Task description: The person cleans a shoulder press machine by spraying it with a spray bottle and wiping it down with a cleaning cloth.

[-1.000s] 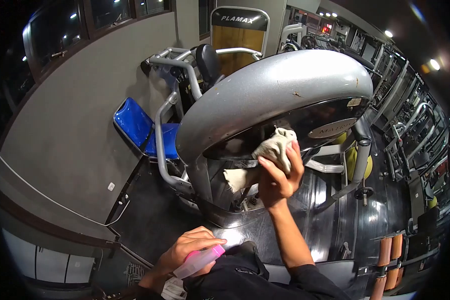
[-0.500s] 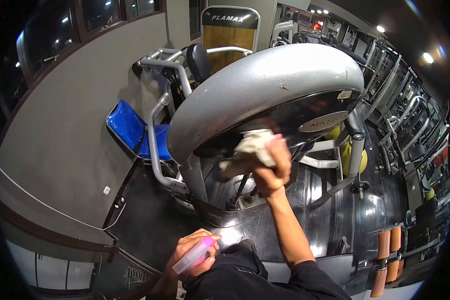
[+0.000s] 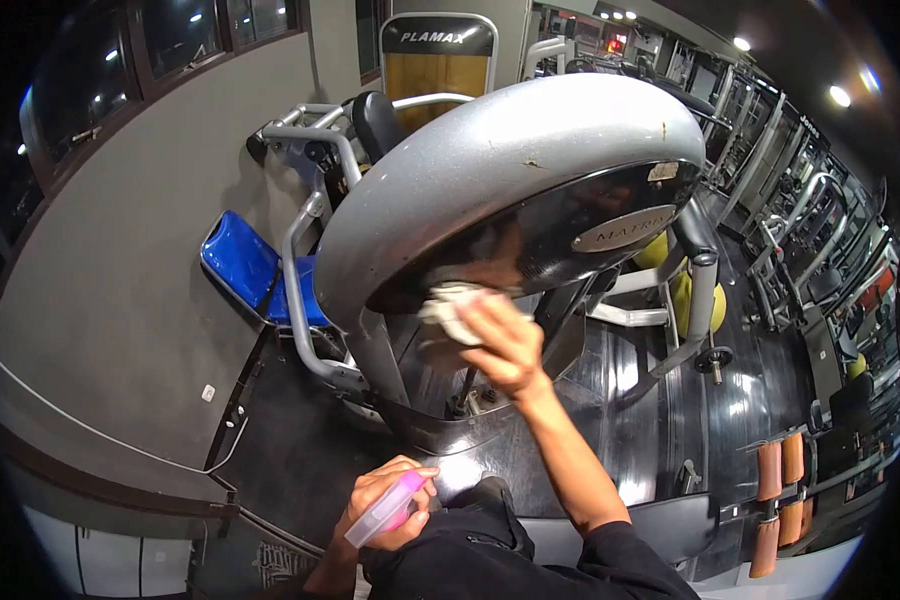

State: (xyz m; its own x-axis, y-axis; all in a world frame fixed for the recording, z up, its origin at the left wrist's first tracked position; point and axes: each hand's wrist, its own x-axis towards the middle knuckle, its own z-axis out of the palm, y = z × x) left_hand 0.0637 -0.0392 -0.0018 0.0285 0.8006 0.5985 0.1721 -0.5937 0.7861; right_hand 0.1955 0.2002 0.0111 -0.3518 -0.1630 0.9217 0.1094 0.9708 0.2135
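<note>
In my right hand (image 3: 505, 345) is a whitish cloth (image 3: 452, 312), somewhat blurred, pressed at the lower edge of the machine's glossy black panel (image 3: 540, 235). A thick silver curved frame (image 3: 510, 130) arches over that panel, which bears an oval MATRIX badge (image 3: 623, 229). Low in the view, near my body, my left hand (image 3: 385, 500) grips a translucent spray bottle (image 3: 382, 512) with a pink top. The fingers wrap round the bottle, which is tilted.
A blue chair (image 3: 240, 260) stands by the grey wall (image 3: 150, 240) at left. Behind the machine is a PLAMAX panel (image 3: 438, 40). Yellow balls (image 3: 682, 300) and gym equipment (image 3: 820, 230) are at right. A padded bench (image 3: 630, 530) lies low in front.
My right hand and the cloth have moved left and slightly down along the black panel. My left hand still holds the bottle. The whole view has shifted slightly.
</note>
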